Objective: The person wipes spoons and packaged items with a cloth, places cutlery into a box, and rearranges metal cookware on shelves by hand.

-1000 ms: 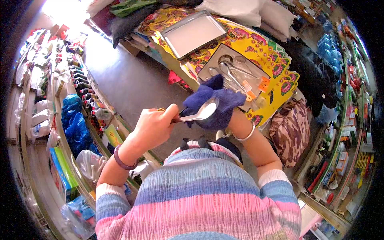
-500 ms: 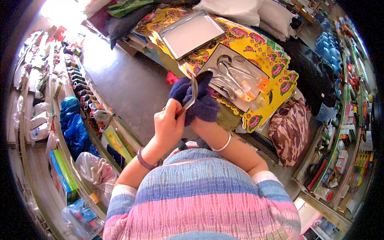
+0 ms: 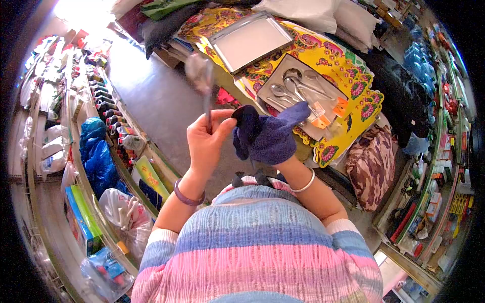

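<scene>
1. Left shelves and right shelves at the two sides; floor between the left ones and a tablecloth ahead;
2. on the tablecloth, a tray; nearer and to its right, a box with spoons in it;
3. before the box, a cloth; left of that, the left hand, a single spoon in it;
4. right of the tablecloth, a bag.

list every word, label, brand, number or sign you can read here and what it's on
No text is legible.
Orange rectangular tags by shiny metal utensils: any marks too small to read.
Thin white plastic bag with reddish print: too blurred.
Flat yellow-green rectangular item: too blurred.
Small multicoloured packets at far right: too small.
Long-handled metal utensil in the left hand: blurred, no marking readable.
</scene>
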Motion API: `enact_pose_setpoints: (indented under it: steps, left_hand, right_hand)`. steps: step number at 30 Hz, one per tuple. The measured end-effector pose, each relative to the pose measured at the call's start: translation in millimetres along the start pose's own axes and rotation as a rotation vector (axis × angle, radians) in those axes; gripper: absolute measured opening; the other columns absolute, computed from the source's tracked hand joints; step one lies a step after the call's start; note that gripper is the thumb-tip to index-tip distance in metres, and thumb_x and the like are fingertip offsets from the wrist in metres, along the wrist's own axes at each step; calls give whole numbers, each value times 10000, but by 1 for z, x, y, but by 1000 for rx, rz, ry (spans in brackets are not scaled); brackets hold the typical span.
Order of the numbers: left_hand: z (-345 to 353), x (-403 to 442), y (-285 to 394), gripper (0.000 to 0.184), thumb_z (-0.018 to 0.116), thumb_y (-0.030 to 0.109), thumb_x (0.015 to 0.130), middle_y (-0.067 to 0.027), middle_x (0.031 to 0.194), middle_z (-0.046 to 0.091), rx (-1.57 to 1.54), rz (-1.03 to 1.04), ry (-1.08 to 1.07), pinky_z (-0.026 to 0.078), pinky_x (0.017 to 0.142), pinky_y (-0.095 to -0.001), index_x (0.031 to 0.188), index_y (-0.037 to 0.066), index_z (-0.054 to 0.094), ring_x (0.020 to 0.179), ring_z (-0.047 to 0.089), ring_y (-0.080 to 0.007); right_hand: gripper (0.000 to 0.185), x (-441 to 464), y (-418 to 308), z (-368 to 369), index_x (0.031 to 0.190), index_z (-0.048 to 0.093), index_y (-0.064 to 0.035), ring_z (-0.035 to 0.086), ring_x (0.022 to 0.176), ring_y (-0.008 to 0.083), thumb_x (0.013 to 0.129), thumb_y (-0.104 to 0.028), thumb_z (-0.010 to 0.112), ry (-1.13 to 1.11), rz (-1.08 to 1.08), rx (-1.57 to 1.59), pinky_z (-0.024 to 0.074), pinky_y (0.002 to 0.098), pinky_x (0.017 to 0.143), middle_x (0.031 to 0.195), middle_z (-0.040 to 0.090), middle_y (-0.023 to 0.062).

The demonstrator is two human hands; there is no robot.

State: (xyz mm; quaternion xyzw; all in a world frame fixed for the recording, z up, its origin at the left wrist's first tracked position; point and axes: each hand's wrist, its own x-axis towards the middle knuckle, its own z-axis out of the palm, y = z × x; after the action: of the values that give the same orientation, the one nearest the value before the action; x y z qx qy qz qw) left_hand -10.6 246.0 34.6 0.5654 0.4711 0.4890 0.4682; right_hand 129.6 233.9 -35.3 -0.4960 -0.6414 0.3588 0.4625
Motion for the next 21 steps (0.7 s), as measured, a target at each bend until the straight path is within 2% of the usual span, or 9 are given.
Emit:
enact_pose_setpoints:
  steps: [2, 4, 7, 10, 12, 14, 16, 19, 21]
  left_hand:
    - [2, -1, 3, 106, 664, 64, 786, 81, 576, 458, 87, 31, -2, 290, 473, -173, 728, -7, 611, 538, 386, -2]
    - [2, -3, -2, 89, 664, 43, 756, 45, 546, 472, 279, 148, 24, 308, 463, -189, 715, -6, 603, 519, 401, -17]
    - [4, -3, -8, 62, 650, 14, 710, -13, 514, 477, 410, 319, 31, 329, 450, -211, 701, -5, 592, 490, 420, -40]
    - [7, -1, -11, 48, 632, -4, 676, -49, 512, 484, 480, 441, 25, 344, 450, -225, 690, -2, 586, 472, 430, -60]
    - [4, 3, -13, 42, 627, 0, 679, -43, 519, 492, 500, 442, 67, 348, 456, -224, 687, 0, 586, 476, 433, -62]
    - [-5, 15, -15, 44, 627, 14, 704, -14, 527, 501, 482, 375, 148, 349, 466, -215, 688, 1, 588, 493, 434, -53]
    - [-20, 30, -17, 67, 631, 39, 735, 21, 548, 501, 379, 300, 205, 344, 473, -208, 694, -1, 596, 513, 429, -44]
    - [-29, 39, -13, 124, 636, 81, 775, 57, 573, 485, 311, 180, 231, 332, 477, -199, 695, -9, 606, 537, 413, -32]
    - [-17, 48, -18, 159, 639, 106, 789, 63, 579, 475, 274, 118, 175, 323, 475, -198, 689, -13, 611, 544, 404, -27]
  right_hand:
    - [194, -2, -22, -17, 848, 592, -126, 543, 488, 302, 773, -299, 544, -41, -96, -288, 414, 418, 442, 585, 563, 118]
    - [207, -5, -28, -26, 849, 593, -111, 540, 485, 302, 755, -292, 555, 46, -222, -530, 408, 425, 435, 580, 555, 123]
    - [251, -22, 2, -23, 886, 598, -90, 539, 492, 314, 734, -287, 562, 37, -228, -479, 396, 434, 429, 582, 555, 126]
    - [218, -28, -20, -32, 814, 661, -73, 570, 520, 251, 673, -240, 671, -38, -90, -360, 442, 310, 559, 595, 590, 70]
    - [268, -38, -33, -34, 860, 640, -69, 547, 522, 292, 698, -281, 612, -88, -129, -688, 415, 382, 498, 632, 594, 104]
    - [299, -49, -31, -34, 888, 626, -58, 526, 516, 305, 711, -295, 583, -102, -206, -743, 397, 421, 475, 649, 592, 119]
    - [307, -68, -6, -40, 897, 620, -40, 507, 502, 290, 712, -283, 583, -81, -324, -525, 388, 426, 489, 647, 586, 116]
    - [252, -95, 11, -53, 834, 608, -41, 491, 518, 264, 702, -256, 592, -69, -39, -47, 378, 409, 530, 610, 557, 117]
    - [203, -117, 39, -58, 745, 591, -57, 493, 535, 259, 668, -244, 608, 37, -137, -60, 384, 388, 562, 573, 527, 111]
